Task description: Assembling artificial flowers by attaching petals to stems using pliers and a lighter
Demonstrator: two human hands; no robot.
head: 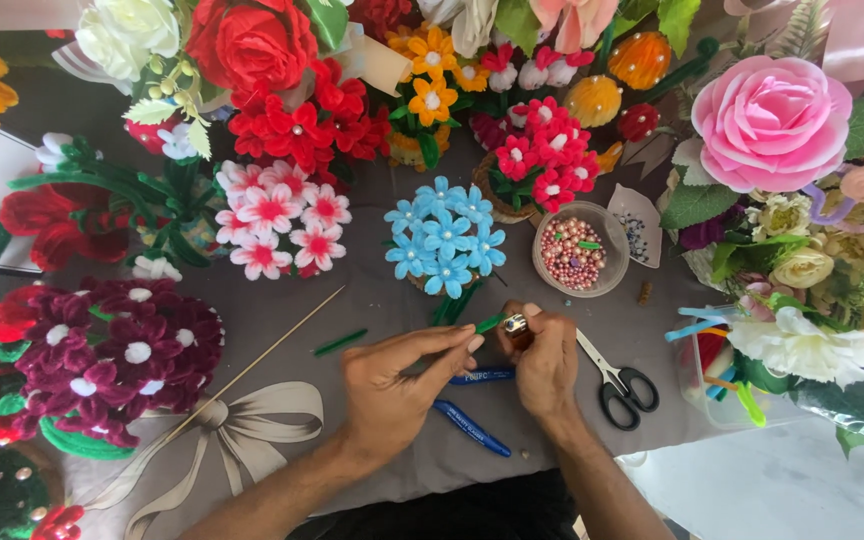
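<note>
From the head view I see both hands meeting over the grey worktop (372, 300), just below the blue flowers (444, 238). My left hand (397, 385) is pinched shut on a green stem (442, 350), thumb and forefinger closed near its upper end; the stem's long axis runs from lower left up to the right, its green tip (490, 323) ending right against the lighter. My right hand (547, 365) is curled tight around that lighter (517, 326), metal head pointing up and left, touching or almost touching the tip; I cannot tell which. So the stem lies to the left of the right hand, and the left hand is the nearer to it. Two blue pens (472, 428) lie under the hands, scissors (617, 385) just right of the right wrist. A bowl of beads (574, 250) stands close above, a thin stick (262, 360) and a short green offcut (340, 343) lie to the left. Bouquets ring the worktop, near but apart from the hands.
</note>
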